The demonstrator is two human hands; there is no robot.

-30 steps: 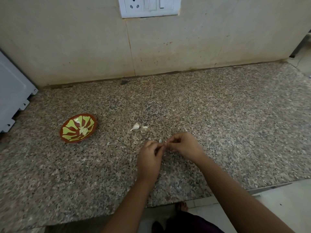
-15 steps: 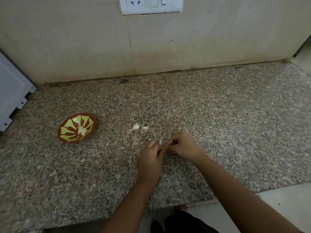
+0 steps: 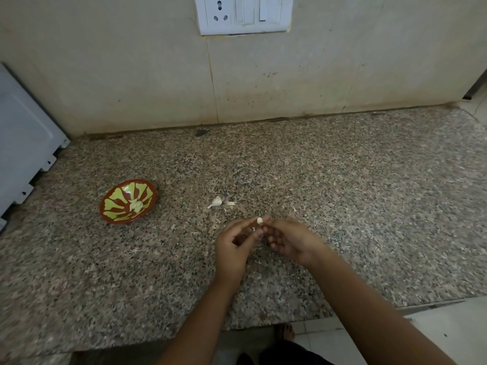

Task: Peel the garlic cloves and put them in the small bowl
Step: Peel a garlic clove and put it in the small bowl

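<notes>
A small white garlic clove (image 3: 259,220) sits between the fingertips of both hands over the speckled granite counter (image 3: 342,193). My left hand (image 3: 233,246) and my right hand (image 3: 288,239) meet at it, and both pinch it. To the left stands a small red bowl with green petal pattern (image 3: 110,204); pale peeled garlic (image 3: 135,205) lies in it. Another unpeeled clove (image 3: 216,202) lies on the counter just beyond my hands, with bits of papery skin (image 3: 231,203) beside it.
A white appliance (image 3: 23,143) stands at the far left edge. The tiled wall behind carries a white socket and switch plate (image 3: 243,14). The counter's front edge (image 3: 290,321) runs below my forearms, with floor beneath.
My hands have lifted slightly and turned, so the clove now shows at the fingertips. The camera has tilted up a little. The bowl and the loose clove have not moved.
</notes>
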